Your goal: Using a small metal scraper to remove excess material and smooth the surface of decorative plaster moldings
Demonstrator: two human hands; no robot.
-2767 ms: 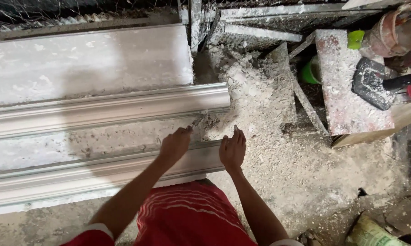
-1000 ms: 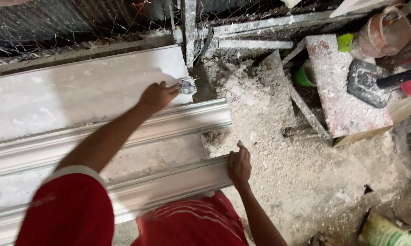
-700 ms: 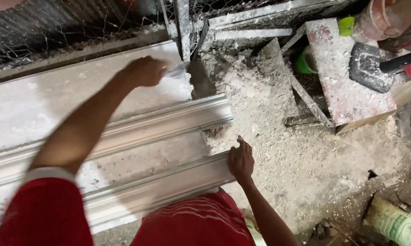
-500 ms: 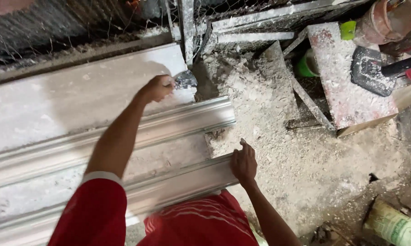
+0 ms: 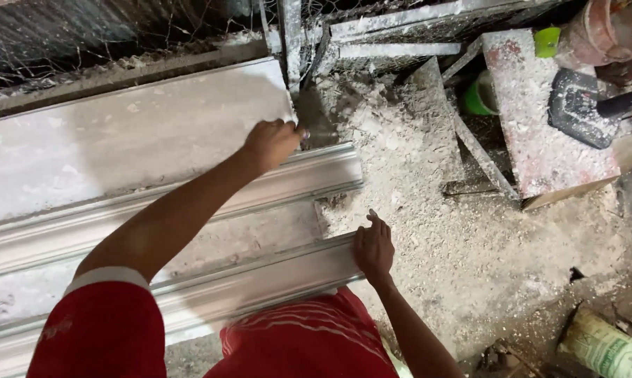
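The left hand is curled shut at the far right corner of the flat white plaster slab, gripping a small metal tool almost wholly hidden by the fingers. The right hand rests open, fingers spread, on the right end of the near plaster cornice moulding, whose left end is cut off. Plaster rubble lies beside it. A green-and-white sack sits partly cropped at the lower right.

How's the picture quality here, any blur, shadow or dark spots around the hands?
Head view: mostly sharp and evenly lit; the left hand looks slightly soft, its arm casting a faint shadow on the pale moulding. The right hand is crisp against dusty rubble. The top edge behind the wire mesh is dark.
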